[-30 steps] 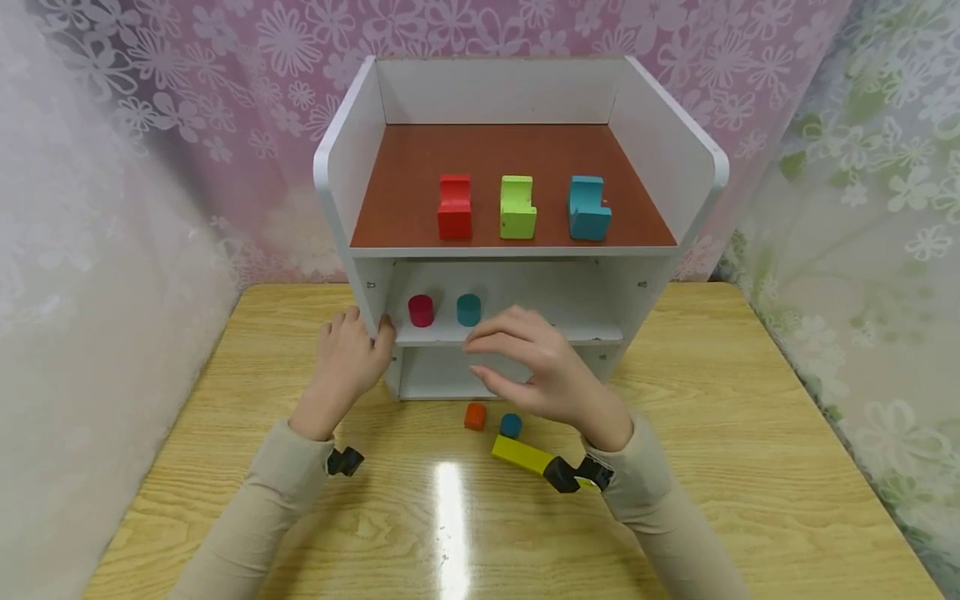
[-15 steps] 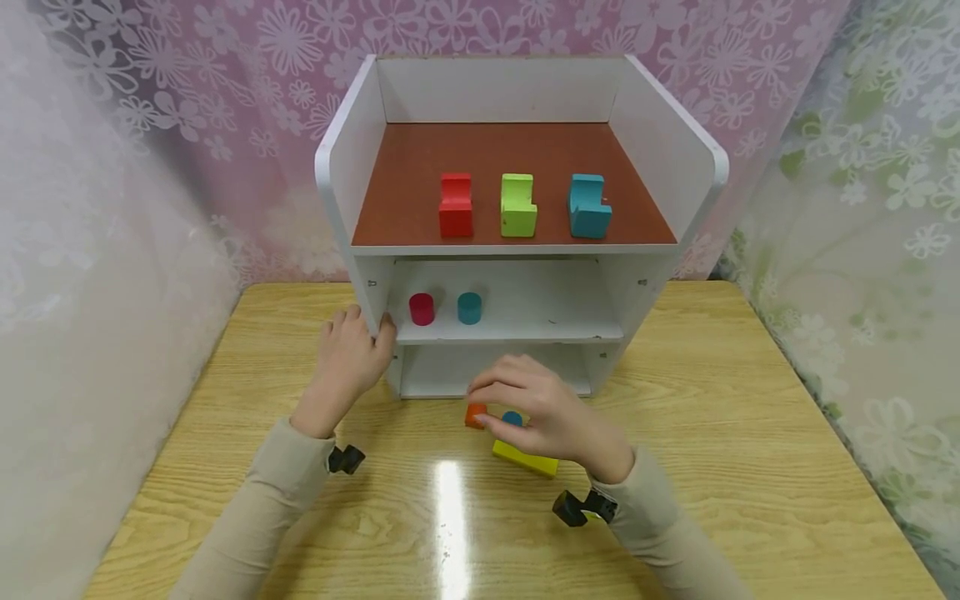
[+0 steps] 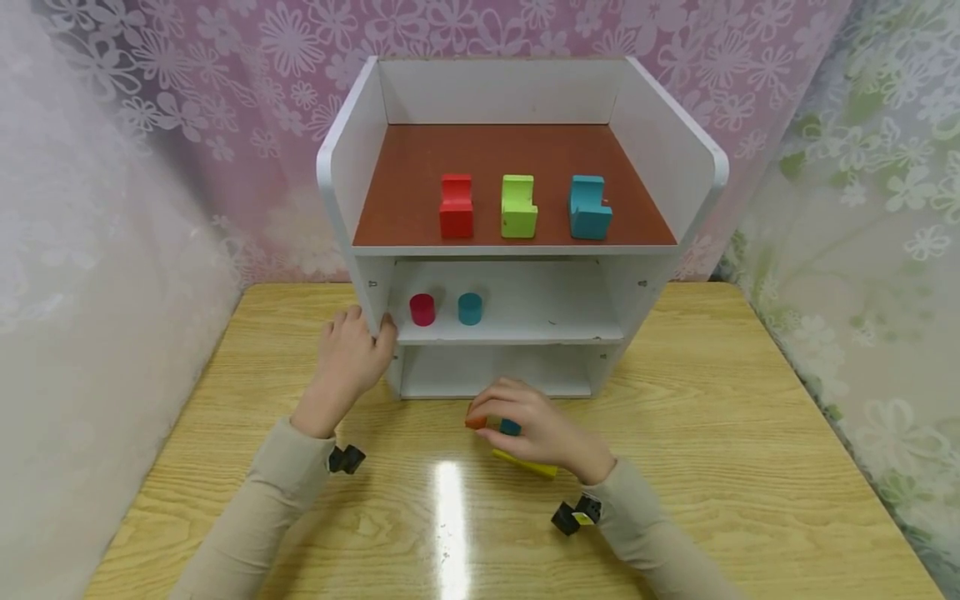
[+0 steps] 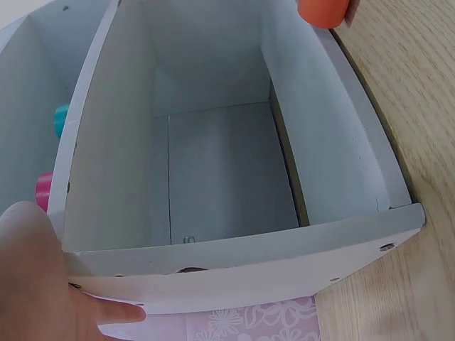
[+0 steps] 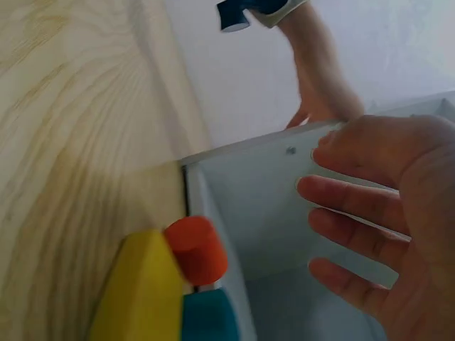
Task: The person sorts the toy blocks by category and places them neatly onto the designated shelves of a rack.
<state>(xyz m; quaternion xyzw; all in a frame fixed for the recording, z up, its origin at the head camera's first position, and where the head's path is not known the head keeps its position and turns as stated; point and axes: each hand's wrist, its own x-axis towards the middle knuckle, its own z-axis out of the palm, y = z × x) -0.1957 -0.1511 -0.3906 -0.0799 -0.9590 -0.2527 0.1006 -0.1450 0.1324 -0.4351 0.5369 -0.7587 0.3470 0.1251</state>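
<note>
A person's left hand (image 3: 350,354) grips a shelf (image 3: 517,154); the right hand (image 3: 536,429), fingers parted, hovers near an orange block (image 5: 196,250).

This looks like a curtained-off corner indoors; whether it belongs to a home, a studio or a lab cannot be told. A pink floral curtain (image 3: 487,29) closes the back, while a pale curtain (image 3: 112,350) on the left and a flower-printed curtain (image 3: 862,283) on the right flank the wood-grain bench (image 3: 750,433). On it stands a white shelf unit (image 3: 495,93) with brightly coloured, toy-like blocks (image 3: 518,222).
</note>
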